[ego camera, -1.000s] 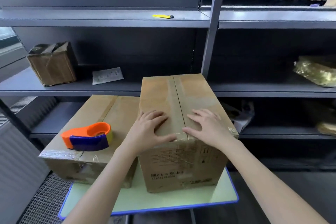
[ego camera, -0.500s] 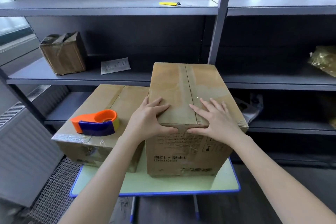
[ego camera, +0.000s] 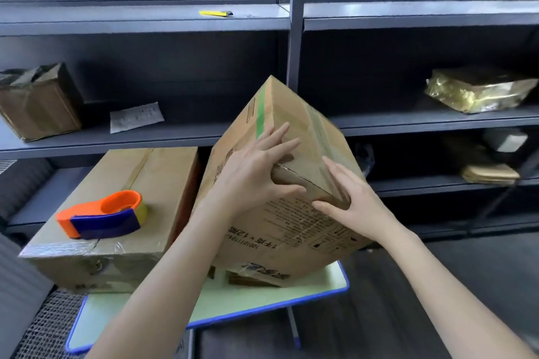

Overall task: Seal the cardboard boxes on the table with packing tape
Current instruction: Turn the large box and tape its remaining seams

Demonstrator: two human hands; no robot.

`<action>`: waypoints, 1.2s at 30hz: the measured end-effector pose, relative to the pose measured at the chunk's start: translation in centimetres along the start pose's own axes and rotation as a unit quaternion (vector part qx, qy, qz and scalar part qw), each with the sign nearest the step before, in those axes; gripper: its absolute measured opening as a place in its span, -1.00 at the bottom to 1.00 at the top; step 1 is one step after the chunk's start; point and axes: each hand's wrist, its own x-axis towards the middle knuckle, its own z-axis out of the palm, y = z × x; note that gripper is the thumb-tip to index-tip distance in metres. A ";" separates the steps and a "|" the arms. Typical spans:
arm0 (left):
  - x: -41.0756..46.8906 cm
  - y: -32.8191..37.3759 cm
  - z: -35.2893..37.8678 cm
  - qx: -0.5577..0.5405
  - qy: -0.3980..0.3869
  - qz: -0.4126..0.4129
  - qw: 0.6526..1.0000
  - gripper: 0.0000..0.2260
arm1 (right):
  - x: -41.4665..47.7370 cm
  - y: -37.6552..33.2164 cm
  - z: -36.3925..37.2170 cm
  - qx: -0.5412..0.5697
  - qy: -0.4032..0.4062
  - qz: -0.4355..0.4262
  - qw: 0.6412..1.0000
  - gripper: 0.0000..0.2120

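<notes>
Right now the grey metal shelving (ego camera: 295,38) fills everything beyond your hands, its shelves running off to both sides. Below your forearms is the small pale-green table (ego camera: 233,303) with a blue rim.

The cardboard box (ego camera: 291,230) between your hands is the biggest thing on the table. It is tipped up on its lower edge, one corner pointing away from you toward the shelving, and the printed face is turned toward you. A green stripe (ego camera: 260,114) runs down the face just past your left fingertips.

To the left of your left hand a second cardboard box (ego camera: 151,183) lies flat on the table, just beside the tipped one. You cannot tell whether the two touch. Shiny clear tape covers its near edge.

Farther left, on a shelf, stands a crumpled brown box (ego camera: 38,105). Well to the right of your right hand sits a gold-wrapped parcel (ego camera: 475,90).

Your left hand (ego camera: 256,172) is spread wide over the tipped box's upper edge. Its fingers are straight on the far face and its thumb lies on the near one. Your right hand (ego camera: 355,201) lies flat against the box too, fingers straight and pointing up along it, thumb on the printed face. Neither hand curls round anything.

The orange and blue tape dispenser (ego camera: 102,216) rests on top of the flat box, well left of your left wrist. A white paper slip (ego camera: 135,116) lies on the shelf beyond it. A yellow cutter (ego camera: 214,13) is on the upper shelf, far above your left hand.
</notes>
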 end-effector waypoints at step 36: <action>-0.7 -0.7 9.7 0.159 -0.186 -0.079 0.966 -0.08 | -5.2 8.5 -3.5 0.084 0.000 0.169 0.982 -0.19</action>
